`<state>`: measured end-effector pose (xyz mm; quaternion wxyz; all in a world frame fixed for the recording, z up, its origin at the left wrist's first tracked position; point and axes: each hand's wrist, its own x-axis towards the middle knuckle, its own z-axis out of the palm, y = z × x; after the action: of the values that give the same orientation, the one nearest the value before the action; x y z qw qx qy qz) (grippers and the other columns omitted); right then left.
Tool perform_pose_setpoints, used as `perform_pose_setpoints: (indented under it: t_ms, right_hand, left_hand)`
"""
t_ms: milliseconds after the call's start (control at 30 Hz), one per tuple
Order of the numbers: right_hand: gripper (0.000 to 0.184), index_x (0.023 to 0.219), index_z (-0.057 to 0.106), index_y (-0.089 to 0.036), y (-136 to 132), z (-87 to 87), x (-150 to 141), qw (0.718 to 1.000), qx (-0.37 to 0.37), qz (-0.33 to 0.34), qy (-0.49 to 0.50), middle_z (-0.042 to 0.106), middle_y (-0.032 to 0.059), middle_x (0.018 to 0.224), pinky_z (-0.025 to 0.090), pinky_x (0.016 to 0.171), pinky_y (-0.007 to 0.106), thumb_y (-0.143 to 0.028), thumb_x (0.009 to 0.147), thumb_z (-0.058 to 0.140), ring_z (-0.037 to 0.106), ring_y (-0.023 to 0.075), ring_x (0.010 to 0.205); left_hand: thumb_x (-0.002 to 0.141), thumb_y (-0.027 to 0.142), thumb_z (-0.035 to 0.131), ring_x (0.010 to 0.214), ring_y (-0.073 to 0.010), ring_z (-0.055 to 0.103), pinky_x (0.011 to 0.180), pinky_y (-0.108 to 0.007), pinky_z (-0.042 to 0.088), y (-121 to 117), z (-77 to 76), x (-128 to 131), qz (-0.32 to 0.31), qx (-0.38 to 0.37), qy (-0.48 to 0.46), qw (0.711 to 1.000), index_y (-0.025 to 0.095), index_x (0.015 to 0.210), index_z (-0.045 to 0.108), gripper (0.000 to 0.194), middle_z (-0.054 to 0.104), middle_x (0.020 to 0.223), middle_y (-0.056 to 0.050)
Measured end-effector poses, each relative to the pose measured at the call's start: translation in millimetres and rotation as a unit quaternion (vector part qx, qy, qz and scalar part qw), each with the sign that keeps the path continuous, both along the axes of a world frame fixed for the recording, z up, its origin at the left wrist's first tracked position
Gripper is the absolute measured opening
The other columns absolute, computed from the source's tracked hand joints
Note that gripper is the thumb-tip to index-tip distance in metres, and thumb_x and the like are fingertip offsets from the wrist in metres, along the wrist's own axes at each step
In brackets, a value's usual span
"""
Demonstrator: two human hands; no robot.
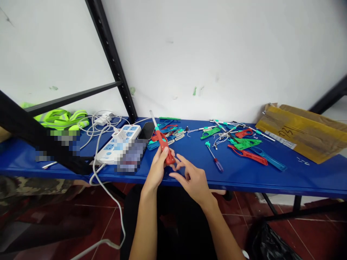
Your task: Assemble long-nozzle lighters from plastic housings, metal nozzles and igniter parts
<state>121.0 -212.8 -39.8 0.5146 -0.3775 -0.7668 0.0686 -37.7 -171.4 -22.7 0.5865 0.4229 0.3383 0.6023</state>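
Long-nozzle red lighter is held in the left hand, tilted with its metal nozzle pointing up and toward the far side, above the blue tabletop. In the head view, the left fingers are clenched around the lighter's red body, close to the near edge of the tabletop. The right hand grips nothing, its fingers spread, their tips just beside the lighter's lower end; whether they touch it is hard to tell.

Just far of the lighter lies a jumble of small metal parts and colored plastic pieces. Farther right are a blue-handled screwdriver, a red plastic shell, a green plastic shell, a teal plastic shell and thin wires, with a kraft cardboard mailer at the far right. To the left sit a white power strip, a black smartphone touching its far side, and a neon-yellow safety vest beyond a black steel shelf upright.
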Motion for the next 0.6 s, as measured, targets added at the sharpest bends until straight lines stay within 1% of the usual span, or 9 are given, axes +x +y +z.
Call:
perform_pose_setpoints:
  t_ms: [67,133,200,267,333,400,467,533,600]
  right_hand:
    - [0.046,0.153,0.058,-0.026,-4.2,1.6,23.0,0.998,0.012,-0.046,0.029,0.078,-0.0005,0.097,0.052,0.056,0.025,-0.042,0.111,0.067,0.057,0.0098,0.054]
    - [0.043,0.148,0.062,-0.026,-6.0,2.5,51.1,0.985,0.022,-0.162,0.059,0.076,0.0031,0.105,0.054,0.061,0.027,-0.045,0.111,0.067,0.06,0.0116,0.06]
    - [0.057,0.143,0.069,-0.023,-5.2,2.2,78.8,0.954,0.004,-0.299,0.025,0.072,0.011,0.123,0.056,0.066,0.033,-0.064,0.102,0.072,0.065,0.0163,0.07]
    - [0.071,0.136,0.075,-0.023,-3.0,0.2,99.9,0.924,-0.043,-0.374,-0.063,0.069,0.0146,0.129,0.053,0.061,0.036,-0.08,0.094,0.07,0.071,0.024,0.082]
    - [0.066,0.129,0.08,-0.024,-1.4,-2.9,111.0,0.912,-0.096,-0.374,-0.139,0.071,0.0127,0.124,0.049,0.058,0.035,-0.08,0.096,0.067,0.074,0.0274,0.088]
    - [0.049,0.122,0.083,-0.026,-1.1,-5.9,113.2,0.909,-0.134,-0.354,-0.174,0.074,0.0096,0.118,0.047,0.059,0.035,-0.067,0.105,0.063,0.075,0.026,0.087]
    - [0.037,0.118,0.084,-0.027,-1.7,-7.4,111.2,0.906,-0.153,-0.356,-0.169,0.077,0.0075,0.117,0.047,0.062,0.035,-0.053,0.11,0.059,0.075,0.0249,0.086]
    - [0.033,0.115,0.085,-0.027,-1.3,-6.1,108.7,0.907,-0.162,-0.36,-0.148,0.079,0.0066,0.117,0.047,0.064,0.036,-0.046,0.111,0.057,0.076,0.026,0.09]
    - [0.033,0.113,0.084,-0.026,2.1,-1.1,106.1,0.924,-0.155,-0.331,-0.115,0.081,0.0071,0.115,0.05,0.07,0.037,-0.044,0.111,0.056,0.077,0.0271,0.095]
  left_hand:
    - [0.096,0.064,0.076,0.058,-0.0094,0.061,0.054,-0.024,0.053,0.0,0.4,0.7,-0.007,0.015,0.007,1.0,0.018,0.099,0.063,0.047,0.064,0.092,0.0]
    - [0.101,0.061,0.071,0.052,-0.0085,0.057,0.052,-0.024,0.051,-0.2,1.8,0.9,-0.007,0.035,-0.001,0.999,0.02,0.099,0.059,0.043,0.062,0.086,0.003]
    - [0.103,0.058,0.069,0.046,-0.0072,0.049,0.046,-0.023,0.044,-0.6,4.0,0.8,-0.002,0.044,-0.018,0.999,0.021,0.104,0.057,0.039,0.058,0.08,0.005]
    - [0.102,0.057,0.07,0.044,-0.0057,0.038,0.041,-0.02,0.031,-0.6,6.4,0.5,-0.011,0.04,-0.029,0.999,0.022,0.115,0.058,0.039,0.054,0.076,0.007]
    - [0.101,0.058,0.072,0.046,-0.005,0.032,0.042,-0.018,0.02,-0.1,8.2,0.1,-0.026,0.026,-0.026,0.999,0.021,0.126,0.058,0.046,0.051,0.074,0.007]
    - [0.099,0.059,0.073,0.048,-0.0046,0.029,0.045,-0.018,0.016,0.7,8.8,-0.2,-0.034,0.014,-0.015,0.999,0.02,0.127,0.058,0.05,0.05,0.075,0.006]
    - [0.095,0.056,0.075,0.049,-0.0042,0.028,0.046,-0.019,0.014,1.3,8.3,-0.6,-0.039,0.006,-0.007,0.999,0.02,0.125,0.058,0.05,0.05,0.076,0.006]
    - [0.09,0.048,0.077,0.05,-0.0038,0.029,0.048,-0.02,0.014,1.3,7.4,-0.9,-0.046,-0.001,0.001,0.999,0.02,0.125,0.059,0.048,0.051,0.081,0.005]
    - [0.088,0.042,0.078,0.052,-0.0037,0.031,0.049,-0.02,0.015,0.6,6.9,-1.0,-0.05,-0.011,0.016,0.999,0.021,0.126,0.06,0.047,0.052,0.086,0.004]
